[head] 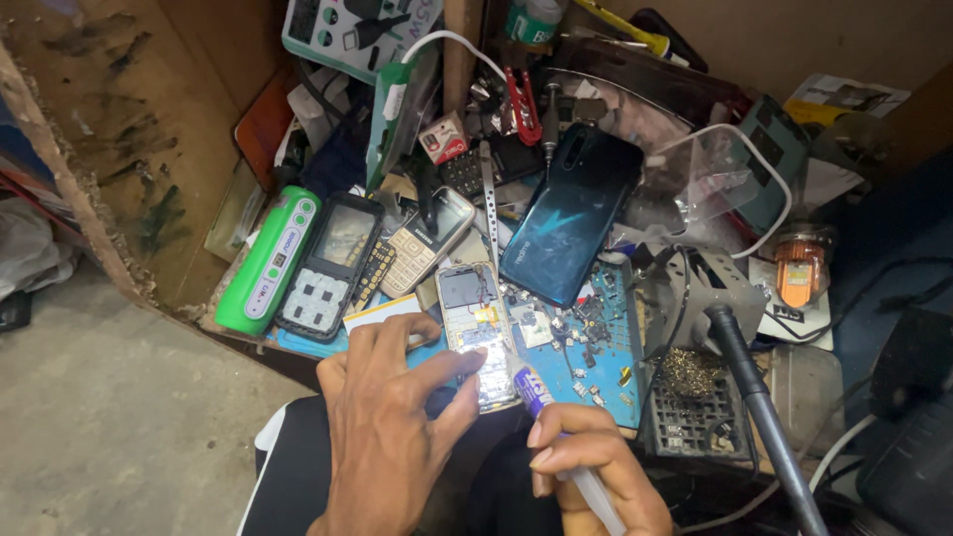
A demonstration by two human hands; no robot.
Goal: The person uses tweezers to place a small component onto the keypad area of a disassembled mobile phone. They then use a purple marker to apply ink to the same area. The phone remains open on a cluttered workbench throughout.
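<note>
Blue work mat [596, 342] crowded almost to its rim, near edge running just above the lap. Little free room: bare concrete floor [109, 417] off to the left, beyond a worn wooden wall [129, 149] that boxes in the bench on that side; clutter packed tight everywhere else.

Opened keypad phone [476, 333] lying flat at the mat's front edge, long axis pointing away. Front cover gone, so a bare circuit board up top with a small yellow patch near its middle, a pale keypad area below catching bright glare. Tiny loose parts and screws scattered on the mat just to its right.

Left hand [382, 422] spread open, palm down, forefinger stretched to touch the phone's lower left side, pinning it. Right hand [596, 467] closed around a slim syringe-like tube [541, 402] with a purple label, tip resting against the phone's lower right corner.

Just left of the phone, a black phone shell [330, 263] with empty key holes, then a green oblong device [268, 260] beside it. Behind, a gold-trimmed keypad handset [427, 238] and a dark blue smartphone [571, 213] lying back-up, tilted. To the right, a grey metal stand [695, 288] with a soldering iron [759, 397] slanting down across a black tray [690, 422] holding brass wool.
</note>
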